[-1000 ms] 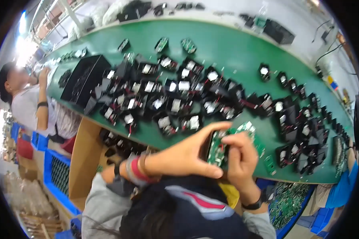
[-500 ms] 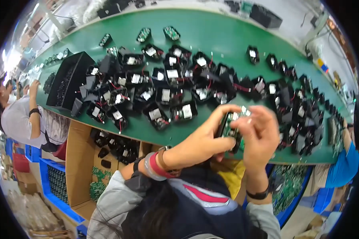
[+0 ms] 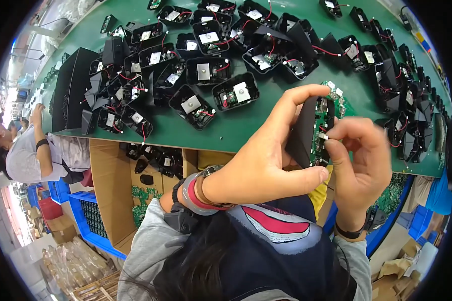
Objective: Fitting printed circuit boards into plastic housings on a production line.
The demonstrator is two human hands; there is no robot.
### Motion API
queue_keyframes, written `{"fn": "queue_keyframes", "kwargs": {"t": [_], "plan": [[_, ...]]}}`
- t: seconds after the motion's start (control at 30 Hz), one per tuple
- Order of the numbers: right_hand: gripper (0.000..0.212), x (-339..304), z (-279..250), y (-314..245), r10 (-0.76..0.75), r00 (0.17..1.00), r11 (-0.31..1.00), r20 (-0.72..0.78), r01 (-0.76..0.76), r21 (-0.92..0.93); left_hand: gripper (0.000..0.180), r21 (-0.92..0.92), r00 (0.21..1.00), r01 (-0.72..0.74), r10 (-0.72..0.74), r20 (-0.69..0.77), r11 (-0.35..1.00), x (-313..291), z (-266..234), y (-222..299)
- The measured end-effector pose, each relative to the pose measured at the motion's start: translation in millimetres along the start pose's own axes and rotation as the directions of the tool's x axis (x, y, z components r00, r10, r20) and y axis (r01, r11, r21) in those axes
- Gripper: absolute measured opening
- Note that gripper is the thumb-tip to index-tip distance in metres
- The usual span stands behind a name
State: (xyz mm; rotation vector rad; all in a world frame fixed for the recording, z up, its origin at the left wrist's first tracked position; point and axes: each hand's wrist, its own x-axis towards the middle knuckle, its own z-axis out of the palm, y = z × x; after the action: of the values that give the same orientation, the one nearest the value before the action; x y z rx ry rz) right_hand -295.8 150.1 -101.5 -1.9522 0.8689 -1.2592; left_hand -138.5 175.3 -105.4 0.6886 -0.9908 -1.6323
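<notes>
My left hand [image 3: 258, 160] grips a black plastic housing [image 3: 301, 131], thumb along the near end and fingers round the far end. A green circuit board [image 3: 318, 118] shows in the housing's open side, which faces right. At that board my right hand [image 3: 364, 168] pinches a small white connector [image 3: 323, 136] between thumb and forefinger; whether it is seated cannot be made out. Just beyond the housing, another green board [image 3: 340, 103] with white parts shows. Nearest on the table are black housings with boards inside, one [image 3: 236, 92] having a white square part.
Many similar housings with red wires crowd the green table [image 3: 186, 138]. A large black bin [image 3: 73, 90] stands at its left. Below the edge are a cardboard box [image 3: 108, 190] and a blue crate [image 3: 88, 215] of parts. A co-worker [image 3: 30, 155] sits at the left.
The view has shifted lower and closer to the table. My left hand has turned the housing so its dark side shows. My right hand's fingers have come down to the connector.
</notes>
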Motion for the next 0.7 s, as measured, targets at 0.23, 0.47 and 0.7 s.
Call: {"fn": "queue_keyframes", "kwargs": {"t": [0.23,0.47,0.7], "plan": [[0.054,1,-1,4,0.056,0.998,0.988,0.034,-0.060,0.143,0.080,0.193,0.997,-0.058,0.065,-0.030,0.980,-3,-4,0],[0.044,6,-6,19,-0.213,0.975,0.970,0.070,0.220,-0.109,0.080,0.321,0.985,-0.158,0.174,-0.019,0.934,1,-2,-7],[0.034,7,-11,13,-0.225,0.962,0.938,0.156,0.257,-0.233,0.079,0.372,0.982,-0.149,0.181,-0.052,0.916,2,2,-10]]}}
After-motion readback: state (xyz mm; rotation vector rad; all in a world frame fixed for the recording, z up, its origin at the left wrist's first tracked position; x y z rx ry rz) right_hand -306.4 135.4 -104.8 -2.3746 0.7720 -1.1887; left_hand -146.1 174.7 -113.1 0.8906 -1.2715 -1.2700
